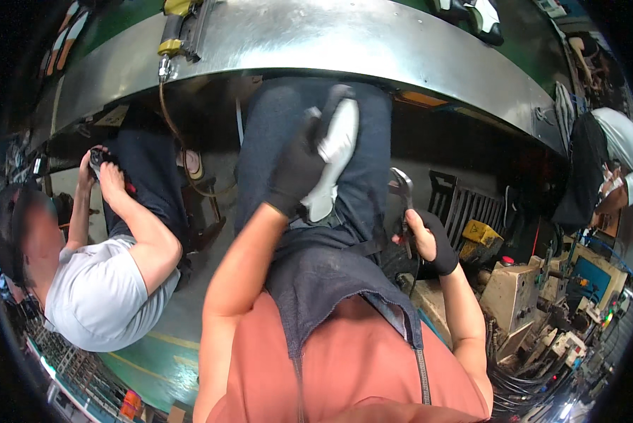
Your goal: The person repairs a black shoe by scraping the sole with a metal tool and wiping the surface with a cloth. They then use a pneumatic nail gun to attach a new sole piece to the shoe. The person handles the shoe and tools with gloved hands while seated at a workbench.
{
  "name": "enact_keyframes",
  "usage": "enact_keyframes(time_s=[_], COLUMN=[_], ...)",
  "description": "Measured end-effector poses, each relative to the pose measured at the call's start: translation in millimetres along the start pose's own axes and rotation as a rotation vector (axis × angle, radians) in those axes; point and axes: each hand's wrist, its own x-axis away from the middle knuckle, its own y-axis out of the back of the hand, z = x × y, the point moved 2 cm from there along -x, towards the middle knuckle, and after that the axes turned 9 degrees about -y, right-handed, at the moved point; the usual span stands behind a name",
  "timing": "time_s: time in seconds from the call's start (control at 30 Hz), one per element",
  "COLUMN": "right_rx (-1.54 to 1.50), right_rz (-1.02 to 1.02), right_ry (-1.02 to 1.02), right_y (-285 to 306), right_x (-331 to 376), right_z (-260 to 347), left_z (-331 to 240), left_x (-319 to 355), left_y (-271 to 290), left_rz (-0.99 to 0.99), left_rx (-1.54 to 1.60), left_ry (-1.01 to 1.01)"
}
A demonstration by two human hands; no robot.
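My left hand (299, 169), in a black glove, is closed around a white shoe (341, 137) with dark parts along its edge. The shoe lies lengthwise over my lap, its far end close to the metal bench; some blur hides its detail. Off to the right of my thigh, my right hand (429, 243), in a black glove with bare fingertips, grips a hammer (404, 185) with a curved metal head. The hammer head points up and is apart from the shoe. Part of its handle is hidden by my fingers.
Across the front runs a metal bench edge (295, 42) with a yellow-and-black air tool (175, 32) and its hose. Black-and-white shoes (475, 17) sit beyond. A co-worker (112, 282) sits at left, another person (612, 155) at far right. Machinery (517, 292) stands right.
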Motion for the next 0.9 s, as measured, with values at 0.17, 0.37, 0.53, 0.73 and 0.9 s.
enact_keyframes(time_s=[0.17, 0.37, 0.53, 0.73, 0.9], right_rx=[0.524, 1.530, 1.513, 1.519, 1.531], right_rz=[0.129, 0.044, 0.058, 0.230, 0.470], right_ry=[0.232, 0.467, 1.213, 0.952, 0.099], right_y=[13.3, -49.8, 1.3, -12.7, -9.6], right_x=[-46.5, -68.4, -138.9, -144.4, -95.8], right_z=[35.5, 92.3, 89.0, 92.5, 158.9], left_z=[30.3, 57.1, 42.9, 67.6, 139.4], left_x=[68.5, 86.7, 63.1, 54.7, 59.7], left_y=[-18.0, -31.8, -22.0, -21.7, -21.6], left_rz=[0.177, 0.114, 0.144, 0.022, -0.012], left_rx=[0.281, 0.001, -0.441, 0.535, -0.288], left_ry=[0.169, 0.030, -0.113, 0.456, -0.017])
